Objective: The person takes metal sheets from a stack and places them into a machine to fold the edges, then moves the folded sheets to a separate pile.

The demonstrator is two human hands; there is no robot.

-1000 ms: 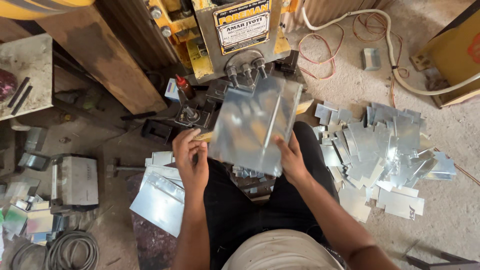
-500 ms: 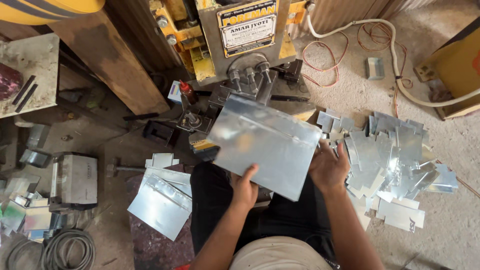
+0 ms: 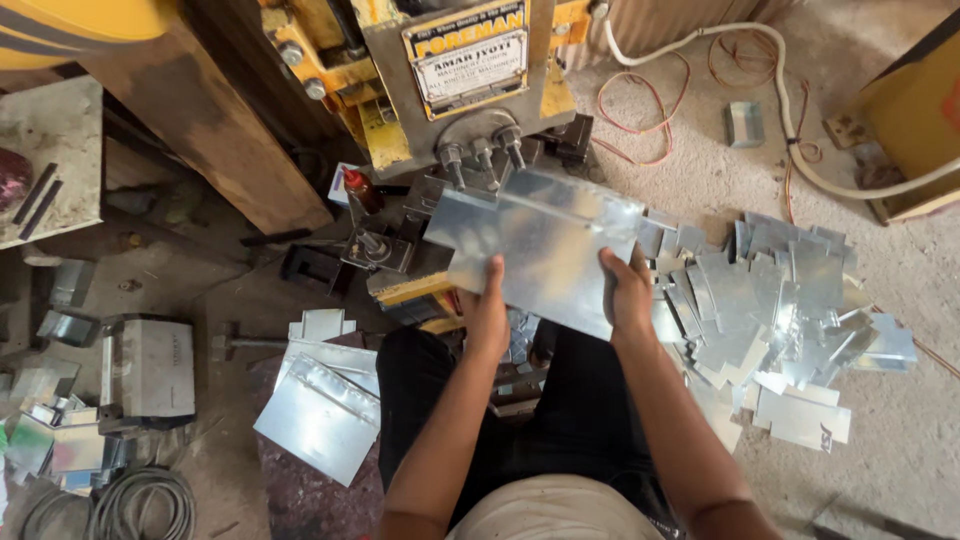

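The person's arms are bare from above the elbow down to the wrists, with no sleeves, watch or bands showing. The left hand [image 3: 487, 312] and the right hand [image 3: 628, 296] are bare too, without gloves or rings that can be made out. Dark trousers [image 3: 560, 420], nearly black with a faint woven texture, cover both legs. At the bottom edge, a light beige shirt [image 3: 550, 510] shows over the belly, plain and unmarked.

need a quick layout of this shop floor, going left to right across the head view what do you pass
coiled hose → grey metal box → stack of sheets on the floor → left hand → held metal sheet → right hand → pile of cut sheet pieces
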